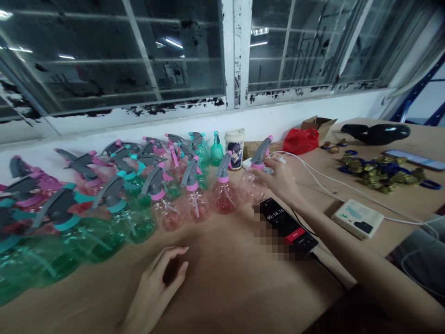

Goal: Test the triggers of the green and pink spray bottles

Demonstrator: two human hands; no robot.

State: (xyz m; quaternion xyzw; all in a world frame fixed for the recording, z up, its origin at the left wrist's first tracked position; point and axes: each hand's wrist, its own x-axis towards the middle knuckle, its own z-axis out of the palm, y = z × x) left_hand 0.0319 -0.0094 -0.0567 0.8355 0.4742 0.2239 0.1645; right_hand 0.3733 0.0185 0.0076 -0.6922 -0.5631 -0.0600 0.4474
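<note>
We have the right hand (280, 181) with fingers apart on the pink-capped spray bottle (251, 184), grip unclear, left hand (155, 286) loosely curled and empty on the tan tabletop (236, 278); a weak hold could tip that bottle into the neighbouring bottles (224, 197).

The right hand (280, 181) is raised and bent at the wrist, its fingers (266, 171) curled over the neck of a clear spray bottle (252, 185). The bare right forearm (333, 241) slants up to it from the lower right corner. Well to the lower left of that bottle, the empty left hand (155, 283) lies low, fingers (177, 260) loosely curled, with the left wrist (134, 315) at the frame's bottom edge.
</note>
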